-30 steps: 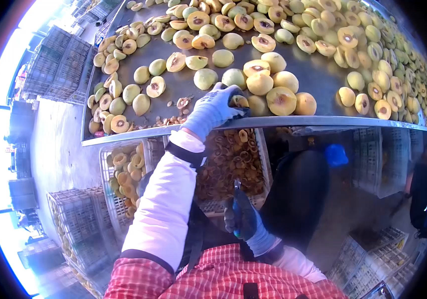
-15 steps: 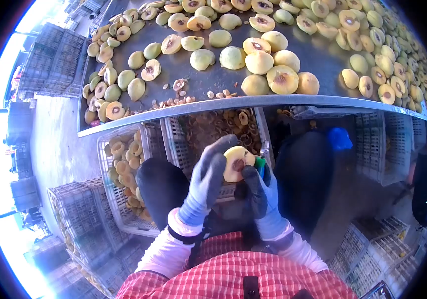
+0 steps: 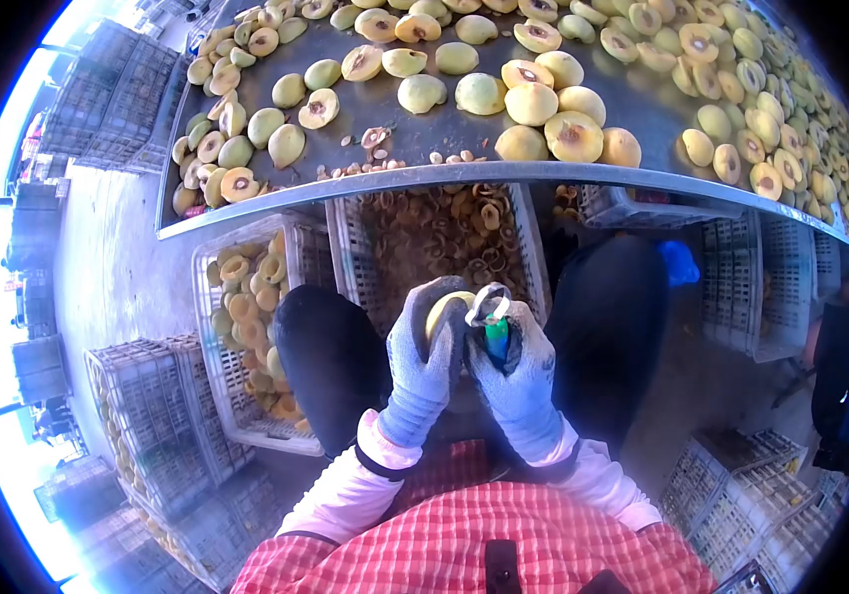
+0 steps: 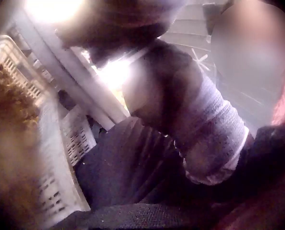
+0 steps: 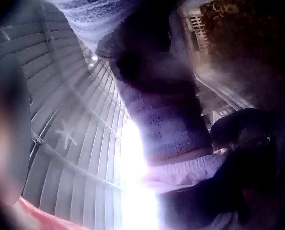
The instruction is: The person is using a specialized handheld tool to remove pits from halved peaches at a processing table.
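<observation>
Both hands wear pale gloves with dark palms and fingers and meet above the lap in the head view. My left hand (image 3: 418, 364) grips a yellow peach half (image 3: 447, 313), mostly hidden behind the fingers. Close beside it, my right hand (image 3: 520, 371) holds a small hand tool by its green and blue handle (image 3: 497, 340). A pale ring-shaped piece (image 3: 489, 305) shows at the tool's upper end; what it is I cannot tell. Both wrist views are dim and blurred, showing gloved hand and sleeve but not the fruit.
A metal table (image 3: 395, 139) ahead bears many peach halves, with pits along its near edge (image 3: 424, 176). Below stands a crate (image 3: 347, 247) of ring-shaped scraps. Left of the knees, another crate (image 3: 208, 342) holds peach halves. Stacked crates (image 3: 152, 406) stand further left.
My left hand has come from the table to the lap with a peach half. My right hand has raised the tool to it. Both hands now sit closer together, the fruit turned and more covered.
</observation>
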Tool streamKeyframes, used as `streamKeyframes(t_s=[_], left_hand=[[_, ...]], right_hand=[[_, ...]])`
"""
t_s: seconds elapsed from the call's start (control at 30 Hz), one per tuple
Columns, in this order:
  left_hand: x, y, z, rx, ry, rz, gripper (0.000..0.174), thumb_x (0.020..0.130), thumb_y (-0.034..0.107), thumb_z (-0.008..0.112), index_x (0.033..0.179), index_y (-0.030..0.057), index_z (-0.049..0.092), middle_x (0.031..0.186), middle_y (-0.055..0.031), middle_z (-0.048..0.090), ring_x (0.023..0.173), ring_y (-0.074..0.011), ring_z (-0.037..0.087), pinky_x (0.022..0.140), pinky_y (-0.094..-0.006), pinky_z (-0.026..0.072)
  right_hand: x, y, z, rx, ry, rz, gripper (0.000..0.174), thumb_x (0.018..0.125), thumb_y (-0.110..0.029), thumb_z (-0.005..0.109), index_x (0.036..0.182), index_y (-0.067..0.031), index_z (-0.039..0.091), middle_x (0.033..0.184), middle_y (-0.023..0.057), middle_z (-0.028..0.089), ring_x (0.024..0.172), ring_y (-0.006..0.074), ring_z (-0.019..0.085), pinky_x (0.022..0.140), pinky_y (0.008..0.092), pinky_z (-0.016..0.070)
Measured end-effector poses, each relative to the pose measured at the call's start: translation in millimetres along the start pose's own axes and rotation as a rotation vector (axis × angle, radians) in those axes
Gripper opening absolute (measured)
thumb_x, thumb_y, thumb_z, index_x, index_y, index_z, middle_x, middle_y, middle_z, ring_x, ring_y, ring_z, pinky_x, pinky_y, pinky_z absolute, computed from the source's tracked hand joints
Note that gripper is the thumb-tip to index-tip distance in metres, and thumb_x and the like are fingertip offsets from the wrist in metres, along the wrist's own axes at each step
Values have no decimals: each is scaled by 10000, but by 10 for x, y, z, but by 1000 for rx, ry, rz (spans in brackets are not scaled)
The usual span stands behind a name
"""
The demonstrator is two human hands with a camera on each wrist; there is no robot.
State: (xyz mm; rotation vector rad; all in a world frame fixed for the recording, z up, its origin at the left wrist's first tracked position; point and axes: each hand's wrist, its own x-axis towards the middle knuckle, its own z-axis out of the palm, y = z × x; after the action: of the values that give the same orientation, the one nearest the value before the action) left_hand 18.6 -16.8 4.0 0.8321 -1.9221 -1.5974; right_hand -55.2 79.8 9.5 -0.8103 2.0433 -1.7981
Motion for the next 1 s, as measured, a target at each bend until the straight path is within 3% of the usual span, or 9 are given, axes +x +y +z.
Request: streamKeyframes(t_s=[0.1, 0.2, 0.23, 0.4, 0.6, 1.0], left_hand=[[5, 17, 80, -118, 27, 9, 257, 939, 162, 550, 1133, -7, 563, 1002, -96, 641, 909, -149, 612, 827, -271, 476], [2, 160, 65, -354, 46, -252, 288, 959, 224, 548, 1139, 1, 573, 995, -69, 624, 908, -114, 587, 816, -242, 486], [29, 192, 45, -344, 61, -264, 298, 960, 243, 550, 1132, 2, 582, 1003, -69, 623, 917, -121, 585, 822, -248, 489], [8, 209, 123, -387, 39, -237, 326, 968, 279, 529, 1124, -1, 589, 1018, -75, 626, 918, -131, 593, 833, -266, 483], [-57, 162, 206, -289, 110, -101, 297, 970, 244, 520, 1116, -5, 590, 1031, -82, 627, 923, -124, 590, 828, -261, 476], [91, 88, 85, 11, -167, -118, 264, 940, 233, 562, 1029, -12, 596, 876, -80, 648, 799, -104, 597, 718, -245, 482]], right_hand=[[-100, 70, 10, 82, -63, 43, 259, 774, -65, 691, 998, -34, 565, 839, 152, 606, 759, 314, 636, 670, 351, 488], [-138, 52, -47, 238, -51, 221, 174, 819, -59, 656, 954, -12, 557, 770, 133, 592, 671, 280, 614, 627, 344, 476], [-146, 35, -68, 290, -36, 294, 157, 830, -58, 647, 947, -7, 555, 750, 130, 588, 653, 274, 609, 618, 343, 474], [-186, 36, -122, 6, -223, 124, 192, 912, -188, 563, 915, 2, 537, 732, 225, 568, 692, 394, 598, 581, 411, 448], [-275, 131, -64, 60, -175, 133, 168, 919, -156, 536, 948, 10, 541, 767, 222, 577, 727, 384, 603, 611, 393, 454], [-383, 206, -134, 213, -275, 294, 203, 949, -153, 483, 1000, 21, 573, 792, 156, 619, 679, 238, 605, 631, 335, 464]])
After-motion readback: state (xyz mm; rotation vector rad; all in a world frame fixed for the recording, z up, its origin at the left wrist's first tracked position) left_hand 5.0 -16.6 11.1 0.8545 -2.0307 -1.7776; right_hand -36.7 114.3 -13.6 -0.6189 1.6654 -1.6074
